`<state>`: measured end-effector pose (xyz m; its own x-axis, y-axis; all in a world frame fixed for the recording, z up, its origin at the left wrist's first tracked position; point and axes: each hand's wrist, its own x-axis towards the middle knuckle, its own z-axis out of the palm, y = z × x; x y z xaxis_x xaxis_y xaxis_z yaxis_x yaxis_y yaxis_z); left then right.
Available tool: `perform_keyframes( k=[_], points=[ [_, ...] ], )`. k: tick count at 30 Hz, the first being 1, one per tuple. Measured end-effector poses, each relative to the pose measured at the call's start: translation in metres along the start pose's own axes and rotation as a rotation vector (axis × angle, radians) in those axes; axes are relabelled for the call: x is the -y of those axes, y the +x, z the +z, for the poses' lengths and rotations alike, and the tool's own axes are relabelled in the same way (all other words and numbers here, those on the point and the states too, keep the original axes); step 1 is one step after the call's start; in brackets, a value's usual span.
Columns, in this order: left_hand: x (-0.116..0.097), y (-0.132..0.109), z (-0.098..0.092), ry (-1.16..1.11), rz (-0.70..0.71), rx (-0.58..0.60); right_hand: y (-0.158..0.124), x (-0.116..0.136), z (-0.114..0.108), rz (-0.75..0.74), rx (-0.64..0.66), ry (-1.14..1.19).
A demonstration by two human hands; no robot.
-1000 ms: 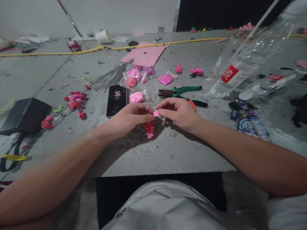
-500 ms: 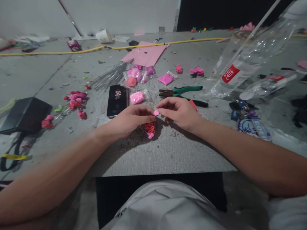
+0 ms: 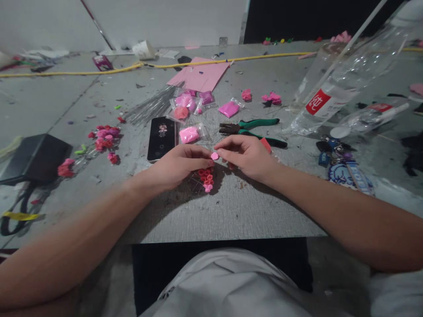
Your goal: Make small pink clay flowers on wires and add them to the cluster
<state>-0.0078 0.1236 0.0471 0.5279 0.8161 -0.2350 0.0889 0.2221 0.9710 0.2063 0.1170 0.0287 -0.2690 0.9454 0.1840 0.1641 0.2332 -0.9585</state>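
Between my two hands is a small flattened piece of pink clay (image 3: 215,156). The fingertips of my right hand (image 3: 246,154) pinch it from the right. My left hand (image 3: 181,165) is closed with thumb and fingertips at its left side. Just below the left fingers lie small red and pink clay flowers (image 3: 207,179) on thin wires, partly hidden by that hand. A black phone (image 3: 161,138) sits behind the left hand. Beyond the hands are a bag of pink clay (image 3: 189,134) and green-handled pliers (image 3: 249,127), lying with handles apart.
More clay bags (image 3: 185,102) and a bundle of thin wires (image 3: 153,105) lie farther back. Finished-looking flower clusters (image 3: 105,136) and a black box (image 3: 36,158) are at left. A tall plastic bottle (image 3: 350,75) and keys (image 3: 333,147) stand or lie at right. A yellow cord (image 3: 185,64) crosses the back.
Almost nothing differs. The fingers of both hands have shifted very slightly around the pink clay piece, which stays in the same place.
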Motion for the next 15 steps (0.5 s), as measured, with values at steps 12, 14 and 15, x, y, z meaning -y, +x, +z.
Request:
perform_keyframes(
  k=[12, 14, 15],
  points=[
    [0.0005, 0.0006, -0.0016, -0.044, -0.035, 0.012, -0.0011, 0.0001, 0.0004, -0.012, 0.018, -0.027],
    [0.0001, 0.0006, -0.0014, -0.053, -0.032, 0.011, -0.0010, 0.0005, 0.0007, -0.019, 0.014, -0.034],
    [0.0001, 0.0006, -0.0014, -0.058, -0.028, 0.014, -0.0010, 0.0005, 0.0009, -0.026, 0.009, -0.041]
  ],
)
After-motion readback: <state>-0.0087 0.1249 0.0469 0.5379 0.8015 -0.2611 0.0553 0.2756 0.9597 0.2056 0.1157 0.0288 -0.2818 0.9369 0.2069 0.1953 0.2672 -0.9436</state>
